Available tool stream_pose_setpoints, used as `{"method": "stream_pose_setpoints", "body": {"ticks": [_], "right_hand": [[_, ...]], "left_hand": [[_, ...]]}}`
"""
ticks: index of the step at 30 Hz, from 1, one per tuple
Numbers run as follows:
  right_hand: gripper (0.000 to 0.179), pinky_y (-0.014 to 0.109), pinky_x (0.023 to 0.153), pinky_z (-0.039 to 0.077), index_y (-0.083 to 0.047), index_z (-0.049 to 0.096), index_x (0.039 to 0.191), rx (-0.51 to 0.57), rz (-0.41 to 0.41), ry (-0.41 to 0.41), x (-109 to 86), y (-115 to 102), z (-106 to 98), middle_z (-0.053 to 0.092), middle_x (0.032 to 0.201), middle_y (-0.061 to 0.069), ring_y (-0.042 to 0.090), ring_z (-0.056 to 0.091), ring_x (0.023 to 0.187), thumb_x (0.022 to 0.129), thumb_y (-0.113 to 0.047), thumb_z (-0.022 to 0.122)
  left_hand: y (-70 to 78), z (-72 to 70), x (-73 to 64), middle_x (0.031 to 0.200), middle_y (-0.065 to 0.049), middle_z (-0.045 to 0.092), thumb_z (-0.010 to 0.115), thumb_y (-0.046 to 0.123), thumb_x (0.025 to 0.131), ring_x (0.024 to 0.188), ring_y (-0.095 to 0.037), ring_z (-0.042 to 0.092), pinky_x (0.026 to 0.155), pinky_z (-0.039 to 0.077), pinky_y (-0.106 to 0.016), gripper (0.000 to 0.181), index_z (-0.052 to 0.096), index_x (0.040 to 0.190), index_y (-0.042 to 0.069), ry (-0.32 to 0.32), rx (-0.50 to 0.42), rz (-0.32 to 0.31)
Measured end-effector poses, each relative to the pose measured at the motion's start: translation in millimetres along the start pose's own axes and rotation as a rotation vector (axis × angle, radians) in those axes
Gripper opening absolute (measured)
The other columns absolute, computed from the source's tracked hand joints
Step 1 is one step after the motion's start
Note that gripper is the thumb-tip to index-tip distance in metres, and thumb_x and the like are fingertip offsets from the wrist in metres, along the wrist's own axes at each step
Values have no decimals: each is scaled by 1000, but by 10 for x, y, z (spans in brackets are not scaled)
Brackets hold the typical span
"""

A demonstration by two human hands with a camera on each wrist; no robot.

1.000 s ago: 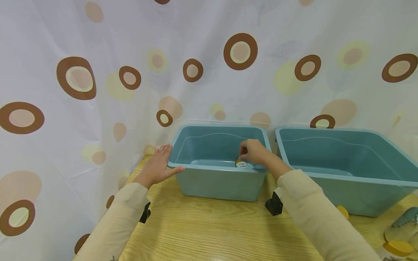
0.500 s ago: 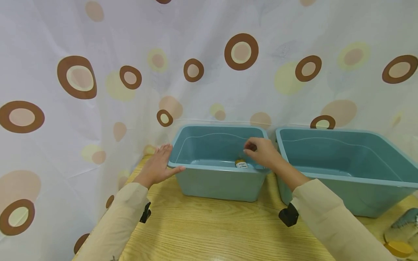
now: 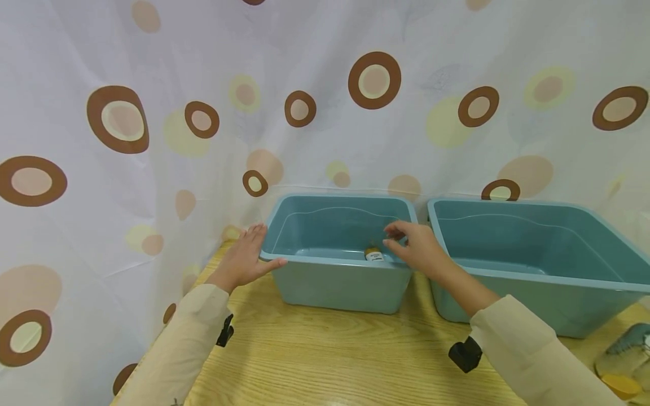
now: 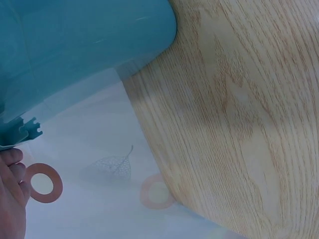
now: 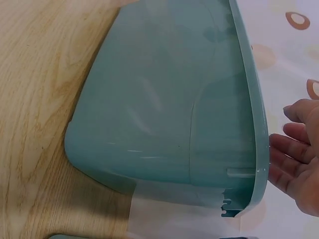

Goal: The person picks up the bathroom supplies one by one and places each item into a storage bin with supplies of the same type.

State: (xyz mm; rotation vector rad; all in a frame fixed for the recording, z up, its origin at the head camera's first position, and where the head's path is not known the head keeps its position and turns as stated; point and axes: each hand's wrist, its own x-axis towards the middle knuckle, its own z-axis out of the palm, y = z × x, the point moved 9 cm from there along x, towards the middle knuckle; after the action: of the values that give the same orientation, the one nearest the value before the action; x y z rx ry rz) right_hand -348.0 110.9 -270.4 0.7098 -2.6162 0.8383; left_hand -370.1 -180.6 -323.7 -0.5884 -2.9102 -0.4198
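A small bottle (image 3: 374, 255) with a yellow-orange cap and white label lies inside the left blue-green plastic bin (image 3: 335, 286). Just right of it, over the bin's right rim, my right hand (image 3: 418, 248) hovers with loosely bent, parted fingers and nothing between them. My left hand (image 3: 244, 262) rests on the bin's front left corner, fingers straight and thumb along the front rim. The left wrist view shows the bin's outer wall (image 4: 75, 45) with part of the left hand (image 4: 11, 194) at its rim. In the right wrist view, the right hand (image 5: 299, 154) appears beyond the rim.
A second, larger blue-green bin (image 3: 548, 304) stands close on the right. At the lower right are a clear jar (image 3: 627, 349) and a yellow lid (image 3: 620, 386), partly cut off. A patterned curtain (image 3: 325, 146) hangs behind the wooden table (image 3: 325, 355).
My right hand has let go of the bottle in the left bin, drawn back up and right, and spread its fingers. My left hand has stayed at the rim.
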Motion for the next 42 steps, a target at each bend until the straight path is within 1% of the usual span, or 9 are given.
{"method": "stream_pose_setpoints", "body": {"ticks": [5, 10, 15, 23, 31, 35, 38, 40, 42], "right_hand": [[28, 47, 81, 51, 4, 61, 112, -11, 0, 6, -90, -23, -9, 65, 108, 20, 34, 60, 101, 88, -11, 62], [33, 48, 85, 51, 5, 59, 115, 10, -12, 30, -180, -18, -7, 63, 113, 21, 35, 58, 105, 88, -12, 63], [34, 50, 84, 50, 5, 59, 117, 19, -43, 81, -278, -26, -39, 62, 114, 22, 35, 57, 106, 88, -12, 63], [34, 54, 89, 46, 4, 59, 117, 22, -54, 147, -472, -91, -127, 61, 115, 21, 38, 54, 110, 86, -10, 65], [33, 55, 84, 47, 5, 61, 112, 4, -122, 239, -682, -129, -198, 62, 112, 22, 38, 55, 105, 81, -6, 68], [34, 50, 83, 48, 4, 63, 109, -21, -166, 295, -784, -153, -241, 65, 107, 18, 35, 58, 102, 77, -3, 71], [35, 42, 83, 47, 2, 65, 109, -45, -187, 328, -858, -162, -274, 66, 106, 14, 31, 60, 100, 75, -3, 73], [35, 34, 84, 46, 1, 65, 108, -62, -187, 338, -902, -151, -287, 67, 105, 13, 29, 60, 99, 75, -5, 73], [35, 22, 85, 45, 1, 65, 108, -66, -182, 340, -943, -132, -295, 67, 105, 12, 29, 60, 98, 75, -5, 74]], "left_hand": [[-5, -4, 1, 152, -24, 18, 51, 59, 86, 142, -39, 15, 116, 10, -53, 94, 19, 145, -7, 9, 3, 9], [-19, 4, 1, 152, -24, 18, 51, 60, 86, 142, -39, 16, 116, 11, -53, 95, 18, 145, -7, 9, 5, 9], [-15, -6, 13, 152, -24, 18, 51, 60, 86, 141, -39, 16, 115, 12, -53, 95, 18, 145, -7, 12, 8, 14], [-15, -10, 22, 151, -24, 20, 51, 60, 86, 141, -39, 17, 116, 11, -52, 94, 21, 145, -7, 20, 21, 20], [-23, -6, 26, 151, -25, 20, 50, 60, 86, 141, -39, 18, 115, 12, -53, 95, 20, 145, -8, 22, 30, 23], [-30, -2, 22, 151, -25, 20, 50, 60, 86, 141, -39, 17, 115, 13, -54, 95, 20, 145, -8, 21, 28, 21], [-25, 3, 16, 151, -24, 20, 51, 60, 86, 141, -39, 17, 115, 13, -53, 95, 20, 145, -7, 20, 26, 17], [-17, 5, 12, 152, -24, 19, 51, 60, 86, 141, -39, 17, 116, 12, -52, 95, 19, 145, -7, 17, 23, 13], [-7, 4, 8, 152, -24, 19, 51, 59, 86, 141, -39, 17, 116, 12, -52, 95, 19, 145, -7, 16, 20, 12]]}}
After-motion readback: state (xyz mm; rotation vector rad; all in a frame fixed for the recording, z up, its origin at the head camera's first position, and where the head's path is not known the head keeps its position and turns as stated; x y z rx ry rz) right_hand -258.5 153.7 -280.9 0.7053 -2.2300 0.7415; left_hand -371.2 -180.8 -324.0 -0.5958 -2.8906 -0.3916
